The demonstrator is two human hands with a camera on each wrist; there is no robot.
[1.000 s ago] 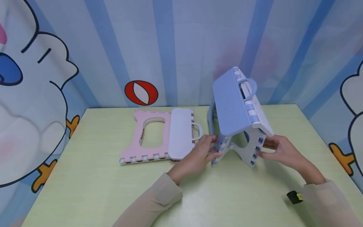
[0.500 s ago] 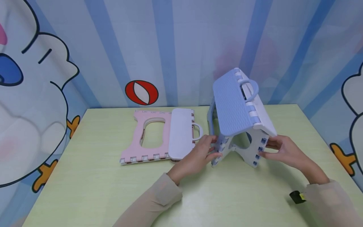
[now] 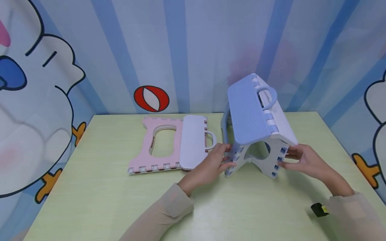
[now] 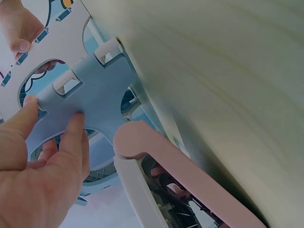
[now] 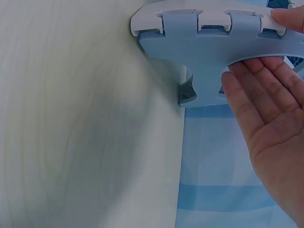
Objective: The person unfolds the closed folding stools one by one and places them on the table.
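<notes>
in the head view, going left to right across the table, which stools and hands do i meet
Folded pink-and-white stool, left hand, partly unfolded blue-and-white stool, right hand.

Head camera looked forward, down over table [image 3: 235, 207]. Wrist cameras, close in, faced left hand [image 4: 47, 173] and right hand [image 5: 278, 118] at blue stool [image 3: 250, 112], shared by all three views.

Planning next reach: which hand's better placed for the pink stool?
Left, likely: the left hand is beside the pink stool; the right hand is farther off. Both grip the blue stool, though.
</notes>
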